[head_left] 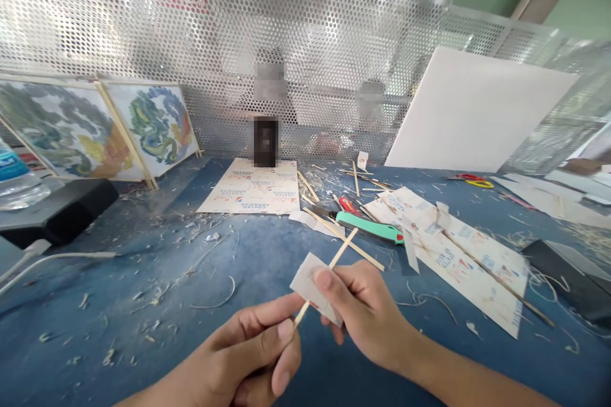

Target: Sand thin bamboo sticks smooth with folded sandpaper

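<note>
Between the thumb and fingers of my left hand (258,343) is the near end of a thin, pale wooden stick (344,248). The stick slants up and to the right, away from me. My right hand (360,305) pinches a small pale piece of sandpaper (305,276) around the stick's middle, thumb on top. The stick's far end pokes out beyond the paper. Just past my hands lies a folding saw with a green handle (370,227), beside a loose wooden strip (363,253).
Printed abrasive sheets (258,187) lie on the blue table (167,324) among shavings and scraps. Red-and-yellow scissors (472,180) are at right. A white board (477,114) leans on the perforated metal screen (324,32). Painted panels (157,124), a black box (62,206) and a bottle (16,175) stand left.
</note>
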Demonstrator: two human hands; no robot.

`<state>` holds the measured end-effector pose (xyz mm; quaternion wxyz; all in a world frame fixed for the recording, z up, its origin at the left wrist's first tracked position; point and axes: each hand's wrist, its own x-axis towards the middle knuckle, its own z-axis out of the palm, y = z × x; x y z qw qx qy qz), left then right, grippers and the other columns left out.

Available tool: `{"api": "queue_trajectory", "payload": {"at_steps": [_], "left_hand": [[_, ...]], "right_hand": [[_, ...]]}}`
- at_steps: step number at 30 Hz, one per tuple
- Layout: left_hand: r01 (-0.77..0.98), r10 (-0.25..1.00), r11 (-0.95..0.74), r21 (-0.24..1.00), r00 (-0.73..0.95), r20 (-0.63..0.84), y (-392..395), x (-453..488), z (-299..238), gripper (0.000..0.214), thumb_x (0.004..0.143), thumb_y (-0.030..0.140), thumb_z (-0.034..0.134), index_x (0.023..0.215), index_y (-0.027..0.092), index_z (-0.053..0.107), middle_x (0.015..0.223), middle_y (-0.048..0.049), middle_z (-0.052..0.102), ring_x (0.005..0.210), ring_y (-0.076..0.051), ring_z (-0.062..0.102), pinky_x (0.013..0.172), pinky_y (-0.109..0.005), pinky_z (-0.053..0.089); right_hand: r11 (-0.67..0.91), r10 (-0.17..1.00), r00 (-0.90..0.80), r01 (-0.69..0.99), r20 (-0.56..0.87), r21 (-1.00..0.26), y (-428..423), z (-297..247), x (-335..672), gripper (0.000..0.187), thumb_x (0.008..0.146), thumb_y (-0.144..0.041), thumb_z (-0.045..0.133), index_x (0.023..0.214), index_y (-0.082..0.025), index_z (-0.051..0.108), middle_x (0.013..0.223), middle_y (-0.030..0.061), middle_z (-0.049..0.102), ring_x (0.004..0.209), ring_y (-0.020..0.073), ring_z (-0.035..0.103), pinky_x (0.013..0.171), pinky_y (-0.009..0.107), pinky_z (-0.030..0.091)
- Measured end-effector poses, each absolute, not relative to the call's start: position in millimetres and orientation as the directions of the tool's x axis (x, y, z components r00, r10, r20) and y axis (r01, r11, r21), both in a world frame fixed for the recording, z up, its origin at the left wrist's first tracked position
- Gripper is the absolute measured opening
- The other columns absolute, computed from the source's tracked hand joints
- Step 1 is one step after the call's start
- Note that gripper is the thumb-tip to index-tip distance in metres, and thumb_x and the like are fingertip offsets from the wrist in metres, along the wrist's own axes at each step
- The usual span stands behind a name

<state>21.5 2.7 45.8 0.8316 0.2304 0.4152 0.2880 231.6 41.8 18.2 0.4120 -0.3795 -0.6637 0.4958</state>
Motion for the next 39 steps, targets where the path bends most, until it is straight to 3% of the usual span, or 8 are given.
{"api": "queue_trajectory", "payload": {"at_steps": [5,11,17,22,24,29,35,39], "left_hand": [[-0.325,0.662,0.732,0.599,0.549,-0.511,3.0,21.9,43.5,0.055,0.070,0.040,0.095,0.121,0.032,0.079,0.057,0.0072,0.057,0.037,0.003,0.018,0.035,-0.011,0.010],[-0.343,0.654,0.752,0.563,0.495,-0.572,2.1,17.3,33.5,0.029,0.065,0.044,0.097,0.085,0.026,0.085,0.056,0.0069,0.054,0.037,0.004,0.013,0.033,-0.010,0.009],[-0.318,0.668,0.727,0.608,0.535,-0.518,2.2,18.2,36.9,0.054,0.073,0.042,0.093,0.124,0.033,0.078,0.058,0.0068,0.057,0.039,0.003,0.018,0.036,-0.010,0.011],[-0.268,0.668,0.705,0.657,0.561,-0.489,3.8,17.6,35.2,0.026,0.074,0.049,0.090,0.087,0.027,0.084,0.059,0.0078,0.052,0.036,0.004,0.015,0.033,-0.009,0.012],[-0.244,0.673,0.692,0.679,0.560,-0.484,3.7,17.9,37.6,0.028,0.075,0.051,0.089,0.083,0.025,0.082,0.059,0.0082,0.050,0.036,0.005,0.015,0.033,-0.009,0.013],[-0.256,0.650,0.725,0.640,0.562,-0.511,2.6,21.1,47.0,0.050,0.069,0.047,0.094,0.116,0.040,0.080,0.062,0.0070,0.060,0.037,0.003,0.019,0.033,-0.008,0.015],[-0.201,0.625,0.716,0.668,0.612,-0.485,5.0,14.4,35.6,0.027,0.082,0.050,0.084,0.076,0.024,0.080,0.049,0.0113,0.037,0.034,0.003,0.011,0.032,-0.011,0.013],[-0.256,0.641,0.730,0.634,0.579,-0.504,3.7,18.0,42.8,0.035,0.072,0.046,0.092,0.103,0.032,0.083,0.060,0.0066,0.058,0.035,0.002,0.018,0.032,-0.013,0.014]], "right_hand": [[0.295,0.954,-0.078,0.068,0.290,-0.953,49.7,19.8,236.8,0.066,0.105,-0.057,0.051,0.052,-0.018,0.056,0.043,-0.0016,0.054,0.040,0.0074,0.051,0.048,0.018,0.041],[0.243,0.876,-0.450,0.098,0.174,-0.965,44.4,14.1,229.5,0.061,0.105,-0.057,0.051,0.063,-0.015,0.065,0.048,-0.0013,0.055,0.041,0.0075,0.052,0.043,0.017,0.036],[0.333,0.943,0.003,0.066,0.334,-0.941,51.7,22.9,237.9,0.064,0.106,-0.054,0.052,0.053,-0.018,0.056,0.044,-0.0024,0.053,0.040,0.0077,0.052,0.047,0.018,0.042],[0.366,0.834,-0.494,0.158,0.247,-0.917,38.8,18.0,230.7,0.060,0.108,-0.052,0.046,0.063,-0.016,0.063,0.050,0.0000,0.057,0.042,0.0084,0.055,0.046,0.018,0.039],[0.393,0.823,-0.500,0.159,0.269,-0.906,36.9,17.0,229.5,0.059,0.108,-0.050,0.046,0.062,-0.016,0.062,0.050,-0.0003,0.056,0.043,0.0082,0.054,0.047,0.019,0.039],[0.314,0.944,-0.139,0.083,0.301,-0.946,43.1,21.5,235.0,0.063,0.107,-0.054,0.048,0.057,-0.018,0.058,0.047,-0.0010,0.055,0.040,0.0084,0.052,0.045,0.019,0.039],[0.353,0.816,-0.534,0.157,0.222,-0.922,37.6,15.8,229.2,0.062,0.108,-0.053,0.043,0.064,-0.016,0.065,0.051,0.0001,0.058,0.044,0.0090,0.056,0.049,0.019,0.041],[0.306,0.939,-0.194,0.100,0.283,-0.947,45.4,19.0,233.2,0.063,0.106,-0.056,0.047,0.058,-0.018,0.060,0.047,-0.0011,0.055,0.040,0.0087,0.052,0.044,0.020,0.039]]}}
